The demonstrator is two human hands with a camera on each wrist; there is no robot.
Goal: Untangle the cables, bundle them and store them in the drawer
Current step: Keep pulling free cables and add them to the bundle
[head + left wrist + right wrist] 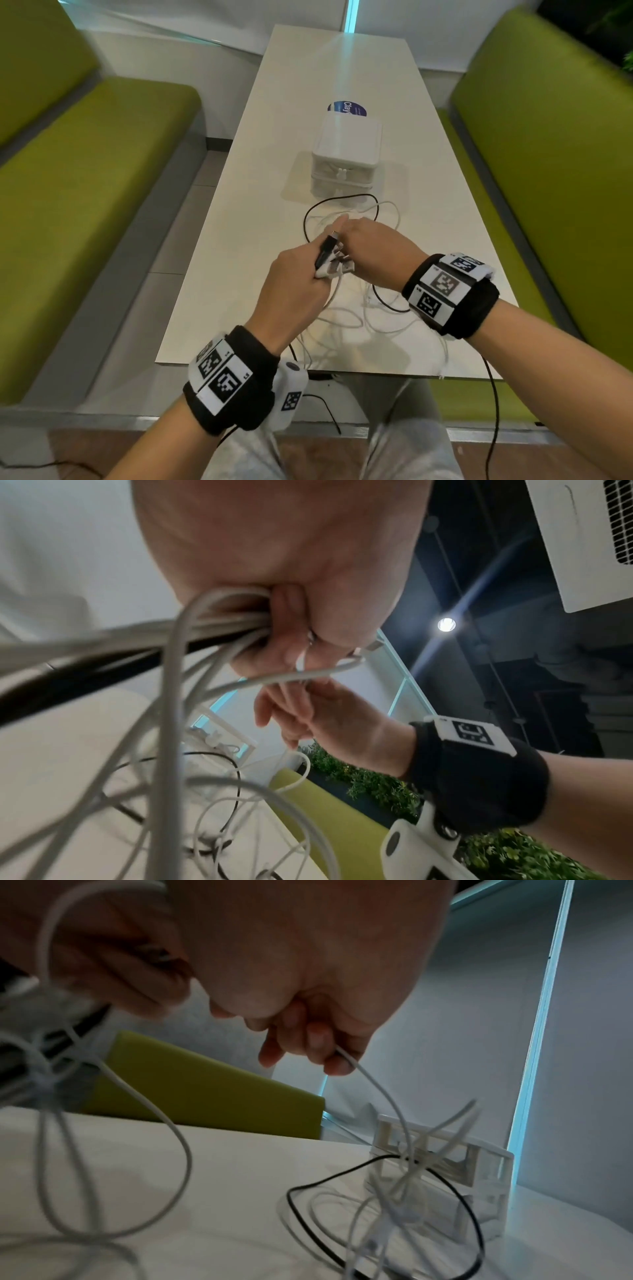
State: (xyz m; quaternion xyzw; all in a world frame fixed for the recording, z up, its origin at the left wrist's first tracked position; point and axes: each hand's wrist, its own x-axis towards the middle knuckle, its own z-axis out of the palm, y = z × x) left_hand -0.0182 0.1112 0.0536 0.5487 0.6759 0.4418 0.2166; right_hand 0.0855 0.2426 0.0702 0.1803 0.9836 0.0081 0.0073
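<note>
My left hand (pixel 301 274) grips a bunch of cable ends above the table: a black USB plug (pixel 327 250) and white connectors (pixel 337 269) stick out of the fist. The left wrist view shows white and black cables (pixel 219 623) running into that fist (pixel 291 631). My right hand (pixel 363 240) sits just right of it and pinches a white cable (pixel 369 1080) between curled fingers (pixel 318 1039). Loose white and black cable loops (pixel 346 212) lie tangled on the table. The small white drawer box (pixel 346 154) stands behind them with its drawers closed.
A long white table (pixel 260 171) runs away from me, with green benches (pixel 85 192) on the left and on the right (pixel 548 154). A round blue sticker (pixel 347 107) lies behind the box. Cables hang over the table's near edge (pixel 376 371).
</note>
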